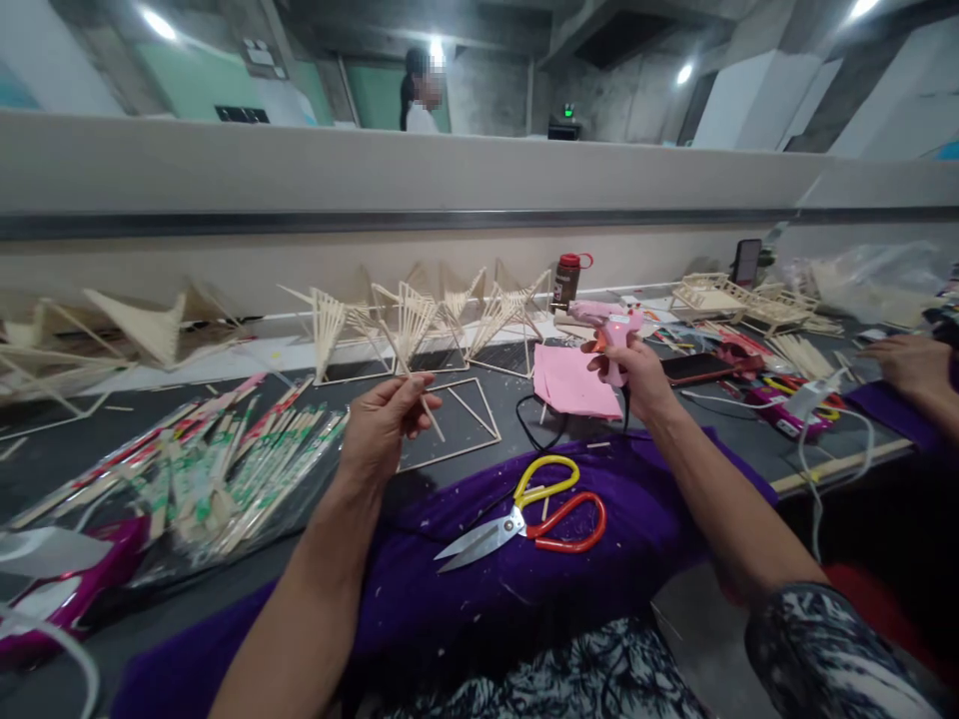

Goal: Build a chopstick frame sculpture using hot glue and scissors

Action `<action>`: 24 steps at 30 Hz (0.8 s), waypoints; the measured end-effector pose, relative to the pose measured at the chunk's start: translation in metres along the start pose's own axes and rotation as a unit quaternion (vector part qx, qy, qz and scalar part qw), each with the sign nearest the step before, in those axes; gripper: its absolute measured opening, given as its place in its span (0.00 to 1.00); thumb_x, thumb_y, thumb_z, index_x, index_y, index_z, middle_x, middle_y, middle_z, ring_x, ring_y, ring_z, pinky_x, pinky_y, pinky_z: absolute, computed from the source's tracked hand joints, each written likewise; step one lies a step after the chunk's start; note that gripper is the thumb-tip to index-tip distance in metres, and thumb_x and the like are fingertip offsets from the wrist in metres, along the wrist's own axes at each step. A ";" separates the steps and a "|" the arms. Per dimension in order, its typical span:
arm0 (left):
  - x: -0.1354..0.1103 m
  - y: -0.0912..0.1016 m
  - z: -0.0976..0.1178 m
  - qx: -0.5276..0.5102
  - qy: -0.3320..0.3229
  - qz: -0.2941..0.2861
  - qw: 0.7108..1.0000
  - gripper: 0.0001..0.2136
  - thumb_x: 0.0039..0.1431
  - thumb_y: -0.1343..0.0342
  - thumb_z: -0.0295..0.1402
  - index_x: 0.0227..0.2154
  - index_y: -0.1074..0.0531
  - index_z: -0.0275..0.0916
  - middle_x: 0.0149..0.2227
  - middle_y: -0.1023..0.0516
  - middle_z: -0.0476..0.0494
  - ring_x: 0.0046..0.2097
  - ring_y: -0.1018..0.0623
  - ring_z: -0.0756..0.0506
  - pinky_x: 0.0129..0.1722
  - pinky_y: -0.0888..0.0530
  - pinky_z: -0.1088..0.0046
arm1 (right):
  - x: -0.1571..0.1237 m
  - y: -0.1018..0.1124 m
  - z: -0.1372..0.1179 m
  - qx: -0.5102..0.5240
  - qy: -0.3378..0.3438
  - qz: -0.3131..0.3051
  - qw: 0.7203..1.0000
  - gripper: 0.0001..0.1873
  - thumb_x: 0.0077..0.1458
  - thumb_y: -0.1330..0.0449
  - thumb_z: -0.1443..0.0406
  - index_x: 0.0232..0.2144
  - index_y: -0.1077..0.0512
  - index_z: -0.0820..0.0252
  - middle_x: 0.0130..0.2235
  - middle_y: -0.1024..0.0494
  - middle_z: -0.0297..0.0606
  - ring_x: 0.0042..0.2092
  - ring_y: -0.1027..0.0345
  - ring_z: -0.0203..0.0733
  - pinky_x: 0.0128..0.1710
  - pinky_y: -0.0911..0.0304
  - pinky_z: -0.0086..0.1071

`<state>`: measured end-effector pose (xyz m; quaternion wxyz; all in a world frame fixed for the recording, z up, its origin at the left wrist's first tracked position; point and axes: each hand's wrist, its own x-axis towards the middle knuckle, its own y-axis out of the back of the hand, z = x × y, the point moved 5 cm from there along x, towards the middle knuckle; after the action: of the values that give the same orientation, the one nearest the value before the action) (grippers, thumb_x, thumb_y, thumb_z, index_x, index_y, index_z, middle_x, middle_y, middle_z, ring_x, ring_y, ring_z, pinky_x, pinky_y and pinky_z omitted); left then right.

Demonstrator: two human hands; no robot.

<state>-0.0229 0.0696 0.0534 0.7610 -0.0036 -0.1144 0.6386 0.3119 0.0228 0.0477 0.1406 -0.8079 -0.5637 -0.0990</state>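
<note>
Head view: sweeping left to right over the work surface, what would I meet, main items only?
Bagged wooden sticks → left hand holding a thin stick → scissors → right hand holding a pink glue gun → magenta box with a white plug → another person's hand.

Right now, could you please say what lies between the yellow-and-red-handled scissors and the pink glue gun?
Between glue gun and scissors, the head view shows pink paper, dark tabletop and purple cloth.
</note>
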 end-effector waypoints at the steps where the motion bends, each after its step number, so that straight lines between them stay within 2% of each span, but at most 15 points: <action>1: 0.000 0.000 0.000 -0.001 -0.001 -0.002 1.000 0.15 0.48 0.40 0.40 0.35 0.25 0.35 0.24 0.23 0.47 0.18 0.31 0.56 0.15 0.41 0.83 | 0.000 -0.010 -0.005 0.020 -0.005 -0.026 0.999 0.14 0.44 0.41 0.62 0.37 0.30 0.60 0.37 0.23 0.38 0.30 0.31 0.35 0.24 0.41 0.26; 6: 0.002 0.003 -0.002 -0.015 -0.011 0.008 1.000 0.15 0.48 0.40 0.40 0.35 0.25 0.34 0.24 0.23 0.46 0.19 0.30 0.56 0.14 0.40 0.84 | -0.004 -0.054 -0.017 0.104 -0.014 -0.122 0.987 0.18 0.42 0.40 0.65 0.40 0.31 0.59 0.39 0.23 0.39 0.34 0.28 0.38 0.25 0.38 0.25; 10: 0.005 0.007 0.001 -0.068 -0.024 0.030 0.997 0.14 0.47 0.38 0.38 0.34 0.26 0.33 0.27 0.22 0.44 0.22 0.27 0.54 0.16 0.35 0.84 | -0.014 -0.074 -0.010 0.120 -0.027 -0.162 0.979 0.15 0.43 0.39 0.64 0.37 0.29 0.60 0.37 0.23 0.39 0.31 0.28 0.36 0.25 0.37 0.26; 13: 0.008 0.012 0.004 -0.130 -0.027 0.040 0.990 0.13 0.44 0.36 0.33 0.34 0.26 0.34 0.30 0.21 0.44 0.26 0.24 0.53 0.19 0.31 0.85 | -0.027 -0.079 0.001 0.095 -0.058 -0.177 0.978 0.15 0.46 0.39 0.59 0.37 0.30 0.60 0.37 0.23 0.39 0.29 0.30 0.35 0.24 0.37 0.26; 16: 0.010 0.016 0.004 -0.175 -0.018 0.052 0.983 0.10 0.46 0.37 0.31 0.34 0.26 0.36 0.31 0.21 0.46 0.27 0.23 0.54 0.19 0.31 0.86 | -0.040 -0.079 0.007 0.057 -0.073 -0.193 0.977 0.17 0.48 0.39 0.56 0.38 0.30 0.60 0.38 0.23 0.42 0.29 0.30 0.36 0.24 0.37 0.27; 19: 0.013 0.019 -0.001 -0.191 -0.006 0.059 0.980 0.09 0.48 0.38 0.31 0.34 0.26 0.37 0.31 0.21 0.48 0.26 0.23 0.55 0.17 0.32 0.87 | -0.049 -0.080 0.010 0.041 -0.070 -0.212 0.974 0.15 0.48 0.38 0.58 0.37 0.29 0.60 0.40 0.23 0.42 0.29 0.29 0.37 0.24 0.38 0.28; 24: 0.015 0.022 -0.007 -0.185 -0.020 0.063 0.981 0.10 0.47 0.37 0.33 0.34 0.25 0.37 0.30 0.22 0.50 0.26 0.24 0.56 0.17 0.32 0.86 | -0.057 -0.084 0.016 0.011 -0.056 -0.227 0.972 0.13 0.50 0.40 0.57 0.36 0.28 0.59 0.36 0.23 0.40 0.28 0.32 0.37 0.24 0.39 0.29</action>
<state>-0.0401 0.0892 0.0455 0.7030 -0.1380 -0.2454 0.6531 0.2137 0.0050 0.0241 0.0920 -0.6612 -0.7406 -0.0767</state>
